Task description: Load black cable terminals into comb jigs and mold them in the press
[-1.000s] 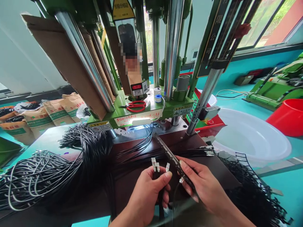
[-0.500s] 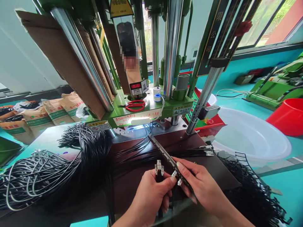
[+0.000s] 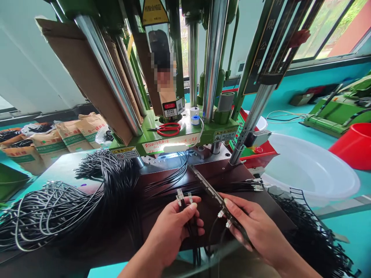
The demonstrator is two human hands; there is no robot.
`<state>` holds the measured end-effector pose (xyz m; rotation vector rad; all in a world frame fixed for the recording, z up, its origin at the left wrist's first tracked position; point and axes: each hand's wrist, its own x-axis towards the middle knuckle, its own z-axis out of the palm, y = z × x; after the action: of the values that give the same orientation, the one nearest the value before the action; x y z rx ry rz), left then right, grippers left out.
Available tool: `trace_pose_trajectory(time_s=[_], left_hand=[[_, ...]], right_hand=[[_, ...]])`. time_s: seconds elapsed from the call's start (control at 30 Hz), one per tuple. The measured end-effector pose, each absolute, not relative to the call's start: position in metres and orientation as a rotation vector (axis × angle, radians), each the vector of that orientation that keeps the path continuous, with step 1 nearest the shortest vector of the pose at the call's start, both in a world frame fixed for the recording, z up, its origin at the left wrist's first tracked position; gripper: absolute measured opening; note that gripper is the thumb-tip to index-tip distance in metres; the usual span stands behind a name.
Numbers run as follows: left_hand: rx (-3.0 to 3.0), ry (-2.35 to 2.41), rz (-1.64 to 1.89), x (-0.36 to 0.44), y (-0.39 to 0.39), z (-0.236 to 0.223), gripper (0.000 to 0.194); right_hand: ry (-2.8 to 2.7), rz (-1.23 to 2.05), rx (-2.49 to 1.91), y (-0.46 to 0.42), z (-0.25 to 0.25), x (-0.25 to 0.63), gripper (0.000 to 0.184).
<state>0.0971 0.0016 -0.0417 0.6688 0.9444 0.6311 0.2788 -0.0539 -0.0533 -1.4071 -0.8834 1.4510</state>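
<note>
My left hand [image 3: 176, 224] is closed around several black cables, and their clear plug ends [image 3: 180, 197] stick up past the thumb and forefinger. The cables hang down below this hand. In my right hand [image 3: 246, 218] is a long, narrow dark metal bar [image 3: 206, 186], gripped near its lower end and slanting up to the left. Two clear plugs [image 3: 224, 218] sit along the bar's left edge, near my right fingers, with thin cables trailing down from them. A gap separates the two hands.
A green press [image 3: 188, 133] with steel columns stands ahead, red-handled scissors [image 3: 168, 129] on its ledge. Bundled black cables [image 3: 116, 185] lie left. More plugged cables [image 3: 256, 184] lie behind the bar. Black plastic scraps [image 3: 307, 227] and a white tub [image 3: 315, 166] are at right.
My left hand has moved left, away from the bar, with its cables. My right hand still holds the bar, and the plugs at its edge now show plainly. The view has shifted slightly.
</note>
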Motion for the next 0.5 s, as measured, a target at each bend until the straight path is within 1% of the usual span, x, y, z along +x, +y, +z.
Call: trace_pose_trajectory(time_s=[0.07,0.2,0.5], left_hand=[[0.706,0.97,0.626,0.098,0.001,-0.041,0.036],[0.84,1.04,0.573,0.11,-0.004,-0.045,0.027],[0.954,1.017,0.508,0.117,-0.003,-0.049,0.027]], right_hand=[[-0.914,1.463,-1.406,-0.055,-0.054,0.278,0.061],[-0.959,1.441,-1.392,-0.055,-0.06,0.276,0.059],[-0.98,1.448,-1.412,-0.054,-0.056,0.275,0.063]])
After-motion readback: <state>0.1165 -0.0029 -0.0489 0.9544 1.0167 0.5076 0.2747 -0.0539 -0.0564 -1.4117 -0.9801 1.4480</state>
